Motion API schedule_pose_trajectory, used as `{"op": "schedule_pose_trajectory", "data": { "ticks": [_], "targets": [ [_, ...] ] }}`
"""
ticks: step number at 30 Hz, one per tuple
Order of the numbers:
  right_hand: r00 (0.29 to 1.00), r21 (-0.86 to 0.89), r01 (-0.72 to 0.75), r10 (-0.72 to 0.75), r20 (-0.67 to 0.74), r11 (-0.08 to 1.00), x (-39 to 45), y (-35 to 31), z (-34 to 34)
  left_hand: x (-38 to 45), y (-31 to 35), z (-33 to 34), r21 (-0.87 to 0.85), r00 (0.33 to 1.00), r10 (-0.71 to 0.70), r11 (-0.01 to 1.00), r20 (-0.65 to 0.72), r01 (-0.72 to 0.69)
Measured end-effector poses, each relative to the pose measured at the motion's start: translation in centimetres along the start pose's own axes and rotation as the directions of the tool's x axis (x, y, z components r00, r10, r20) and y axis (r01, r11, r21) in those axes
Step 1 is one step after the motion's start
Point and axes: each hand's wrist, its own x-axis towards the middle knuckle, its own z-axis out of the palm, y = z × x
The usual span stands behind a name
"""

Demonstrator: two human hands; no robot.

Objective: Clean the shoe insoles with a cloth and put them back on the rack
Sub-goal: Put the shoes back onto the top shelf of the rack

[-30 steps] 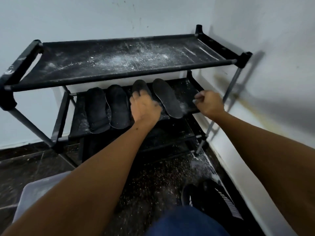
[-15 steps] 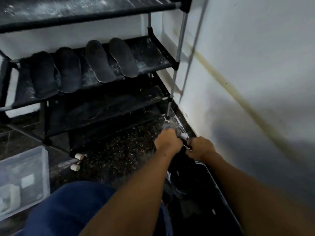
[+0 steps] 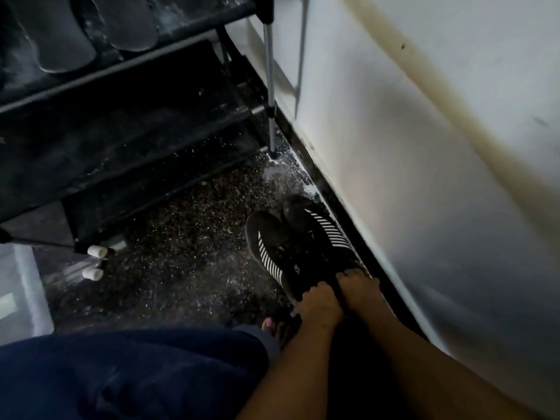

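Observation:
Two dark insoles (image 3: 133, 25) lie on a dusty shelf of the black shoe rack (image 3: 127, 71) at the top left, partly cut off by the frame. On the floor by the wall stands a pair of black sneakers with white stripes (image 3: 291, 244). My left hand (image 3: 318, 304) grips the heel end of the left sneaker. My right hand (image 3: 360, 286) grips the heel end of the right sneaker (image 3: 321, 225). No cloth is visible.
A white wall (image 3: 424, 147) with a dark baseboard runs along the right. The speckled dark floor (image 3: 181, 237) carries white dust near the rack's metal leg (image 3: 269, 86). A clear plastic box (image 3: 18, 286) sits at the left edge. My blue-clad knee (image 3: 121, 374) fills the bottom left.
Both hands left the rack shelf and dropped to the sneakers on the floor, sliding back to their heel ends. The view tilted down, so only part of the rack shows.

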Motion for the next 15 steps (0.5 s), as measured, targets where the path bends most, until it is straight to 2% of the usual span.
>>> {"op": "schedule_pose_trajectory", "data": {
  "ticks": [3, 8, 15],
  "targets": [
    [1.000, -0.033, 0.025, -0.025, -0.004, 0.999, 0.3, 0.2, 0.5, 0.8, -0.5, 1.0, -0.033, 0.999, 0.023, 0.999, -0.027, -0.024],
    [1.000, -0.046, 0.003, -0.003, 0.010, 0.999, -0.5, -0.2, -1.0, 0.5, -1.5, 0.9, 0.035, 0.998, 0.070, 0.997, -0.010, -0.069],
    [0.997, -0.192, 0.072, -0.079, -0.025, 0.979, -2.1, -3.4, -7.9, -2.3, -0.4, -5.2, 0.024, 0.990, 0.094, 0.995, -0.102, -0.092]
  ]
}}
